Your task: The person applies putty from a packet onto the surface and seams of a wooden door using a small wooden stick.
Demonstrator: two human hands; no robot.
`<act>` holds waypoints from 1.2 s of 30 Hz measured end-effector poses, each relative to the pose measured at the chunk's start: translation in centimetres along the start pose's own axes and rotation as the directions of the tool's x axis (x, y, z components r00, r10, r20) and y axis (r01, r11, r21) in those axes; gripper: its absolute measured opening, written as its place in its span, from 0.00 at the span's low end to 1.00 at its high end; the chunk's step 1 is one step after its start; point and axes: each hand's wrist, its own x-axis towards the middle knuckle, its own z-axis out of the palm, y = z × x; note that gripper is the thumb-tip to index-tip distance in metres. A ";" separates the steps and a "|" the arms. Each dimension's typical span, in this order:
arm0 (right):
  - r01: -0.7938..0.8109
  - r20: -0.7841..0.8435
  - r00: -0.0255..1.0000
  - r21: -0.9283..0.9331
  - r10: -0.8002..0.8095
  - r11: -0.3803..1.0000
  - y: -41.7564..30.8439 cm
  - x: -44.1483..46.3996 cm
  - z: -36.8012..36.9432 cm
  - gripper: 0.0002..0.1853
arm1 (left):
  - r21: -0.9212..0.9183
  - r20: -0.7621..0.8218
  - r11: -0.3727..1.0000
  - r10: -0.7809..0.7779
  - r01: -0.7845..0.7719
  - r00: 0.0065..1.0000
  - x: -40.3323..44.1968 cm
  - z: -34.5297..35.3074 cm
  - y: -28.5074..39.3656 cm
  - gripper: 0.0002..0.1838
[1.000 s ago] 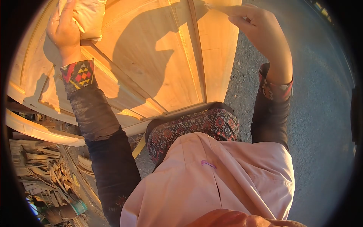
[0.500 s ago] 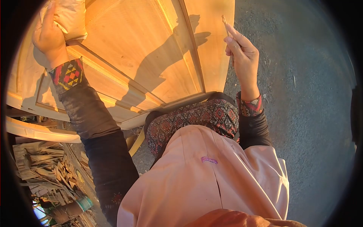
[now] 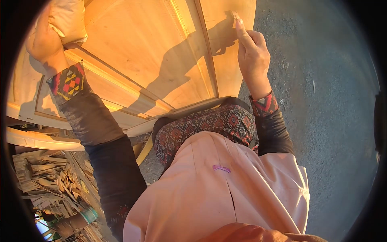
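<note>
A plastic bag of pale powder or paste (image 3: pixel 68 22) is at the upper left, with my left hand (image 3: pixel 46 42) closed round its side. My right hand (image 3: pixel 254 52) is at the upper right, over the edge of a large wooden panel (image 3: pixel 137 52). Its fingers pinch a thin stick-like tool (image 3: pixel 235 16), whose tip carries some light material. Most of the tool is hidden by the fingers. Shadows of my arm and hand fall across the panel's ribs and flat sections.
A curved wooden frame piece (image 3: pixel 44 140) lies at the left below the panel. Broken wood scraps (image 3: pixel 64 181) are heaped at the lower left, near a green-rimmed cylindrical object (image 3: pixel 89 215). Grey rough ground (image 3: pixel 318 121) spreads along the right side.
My right hand has moved down from the top, then turned so its back shows more, with the thin tool near the panel's edge. My left hand and the bag have shifted left in view.
</note>
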 end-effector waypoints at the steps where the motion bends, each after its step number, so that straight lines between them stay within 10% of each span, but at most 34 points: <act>1: -0.037 0.048 0.998 0.009 0.036 0.999 -0.1 0.1 -0.6 0.22 | -0.034 0.000 0.999 -0.018 0.018 1.000 0.1 -0.2 0.2 0.25; 14: -0.014 0.043 0.999 0.059 0.011 0.998 0.5 0.8 -0.4 0.24 | -0.572 0.090 0.771 -0.279 0.279 0.956 0.9 -0.6 2.8 0.22; 36: -0.131 0.065 0.990 0.104 0.124 0.986 -1.1 1.1 -2.1 0.17 | -0.761 0.164 0.546 -0.359 0.350 0.919 1.7 -1.1 5.1 0.18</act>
